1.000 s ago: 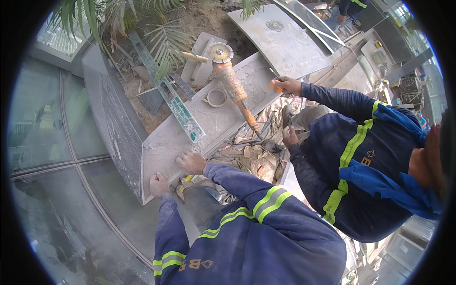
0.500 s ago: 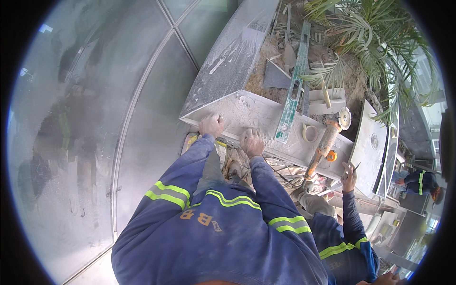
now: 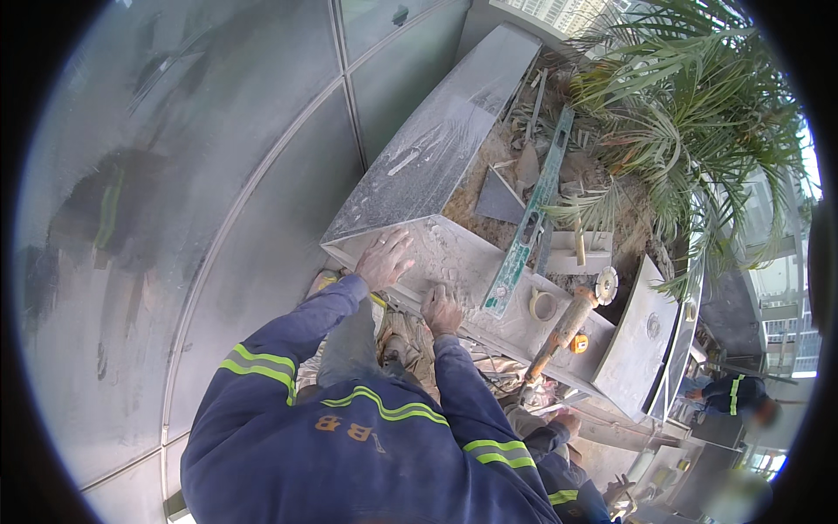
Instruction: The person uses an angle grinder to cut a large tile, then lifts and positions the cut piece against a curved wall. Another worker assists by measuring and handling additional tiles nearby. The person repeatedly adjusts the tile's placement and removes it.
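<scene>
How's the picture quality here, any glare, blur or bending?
Head view: even daylight; straight edges of the stone slab bow toward the rim; hazy reflections on the glass panels; bright washout at the right edge; both hands sharp, left hand, right hand.

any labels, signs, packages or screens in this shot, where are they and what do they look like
Lettering on the back of the jacket: low in the middle of the picture, a short row of orange characters on dark blue cloth, between yellow-green reflective stripes.
Spirit level: lies on the dusty stone slab just right of the right hand; long, green, any marking on it too small to tell.
No packages, signs or screens show.
</scene>
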